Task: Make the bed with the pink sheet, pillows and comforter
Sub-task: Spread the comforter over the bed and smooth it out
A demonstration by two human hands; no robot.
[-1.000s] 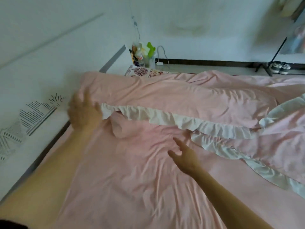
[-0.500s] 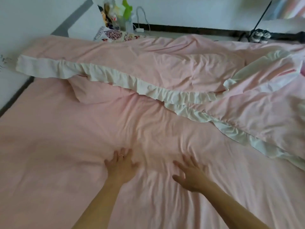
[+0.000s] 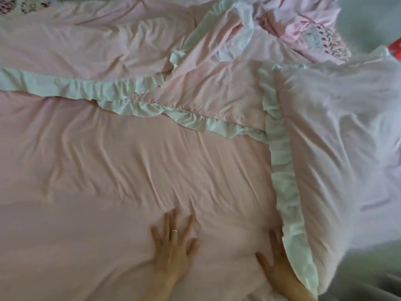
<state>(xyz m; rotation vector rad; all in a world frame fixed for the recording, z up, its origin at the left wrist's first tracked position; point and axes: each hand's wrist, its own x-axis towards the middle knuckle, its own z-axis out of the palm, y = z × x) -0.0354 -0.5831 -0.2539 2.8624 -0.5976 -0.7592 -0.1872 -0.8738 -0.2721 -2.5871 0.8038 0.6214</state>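
A wrinkled pink sheet [image 3: 108, 170] covers the bed and fills most of the view. My left hand [image 3: 174, 242], wearing a ring, lies flat on it with fingers spread. My right hand [image 3: 276, 263] presses flat on the sheet beside the white ruffle of a pink pillow [image 3: 338, 148] at the right. A second pink pillow with a white ruffle [image 3: 212, 94] lies across the middle. The pink comforter [image 3: 86, 40], edged by a white ruffle, is folded back along the far side.
A bunched pink and patterned cloth [image 3: 312, 33] lies at the far right corner. A patterned fabric [image 3: 19, 7] shows at the top left. Grey floor [image 3: 368, 279] is visible past the bed's right edge.
The view has swung to the right and down. Both hands have slid toward me and to the right across the sheet, and the right hand now lies against the right pillow's ruffle.
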